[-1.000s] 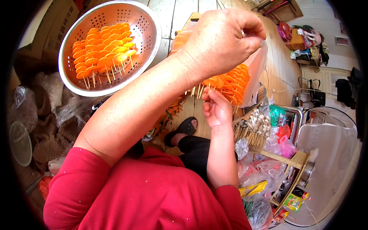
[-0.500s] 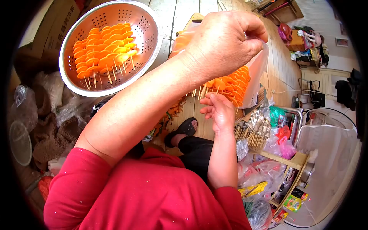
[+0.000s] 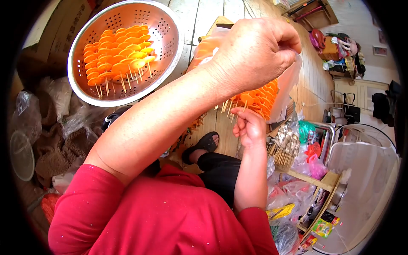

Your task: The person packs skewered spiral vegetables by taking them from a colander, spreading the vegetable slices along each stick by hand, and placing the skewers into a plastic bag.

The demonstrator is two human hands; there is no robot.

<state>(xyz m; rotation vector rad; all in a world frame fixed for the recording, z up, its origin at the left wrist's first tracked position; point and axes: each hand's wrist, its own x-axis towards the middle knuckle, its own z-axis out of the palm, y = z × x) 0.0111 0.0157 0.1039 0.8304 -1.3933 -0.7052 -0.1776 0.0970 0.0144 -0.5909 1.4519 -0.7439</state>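
My left hand [image 3: 261,53] reaches across, thumb and fingers pinched on the upper edge of a clear plastic bag [image 3: 289,91]. Inside the bag lie skewers of round orange slices [image 3: 259,100], their bare stick ends pointing toward me. My right hand [image 3: 251,127] is just below these ends, fingers loosely curled and a little apart. One fingertip is at the sticks; whether it touches them I cannot tell. At the upper left, a perforated metal colander [image 3: 168,63] holds more skewers of orange slices [image 3: 117,55], a few yellowish. My left forearm covers part of the bag.
Mushroom skewers [image 3: 284,146] lie on the right, beside a wooden rack [image 3: 327,180] and several plastic bags [image 3: 293,195]. A cardboard box [image 3: 59,38] stands at the far left, above crumpled plastic and brown cloth [image 3: 63,148]. Orange scraps [image 3: 197,123] lie on the floor near my foot.
My right hand has shifted slightly right and down, its fingers more curled. The left hand has moved slightly right and down, still pinching the bag's edge.
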